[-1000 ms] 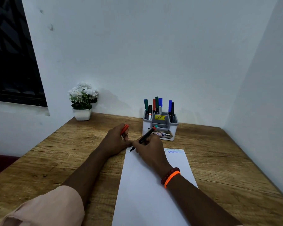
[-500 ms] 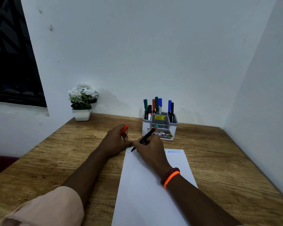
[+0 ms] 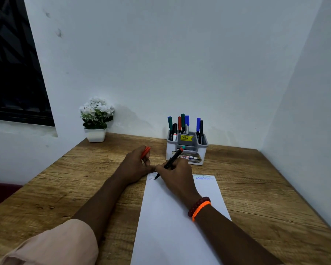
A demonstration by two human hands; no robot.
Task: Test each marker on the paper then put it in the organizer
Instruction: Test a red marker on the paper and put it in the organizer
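A white sheet of paper [image 3: 172, 222] lies on the wooden table, with zigzag test marks along its top edge. My right hand [image 3: 177, 175] grips a black marker [image 3: 171, 160] like a pen, its tip touching the paper's top left corner. My left hand [image 3: 135, 166] rests beside that corner and holds a red marker cap [image 3: 146, 151] between its fingers. A grey-and-white organizer [image 3: 186, 150] stands just behind my hands with several markers [image 3: 182, 123] upright in it.
A small white pot with white flowers [image 3: 96, 119] stands at the table's back left corner. White walls close in behind and on the right. A dark window [image 3: 13, 73] is at the left. The wooden table [image 3: 256, 184] runs wide to both sides of the paper.
The marker tip has shifted slightly along the paper's top left corner. Both hands stay in about the same place.
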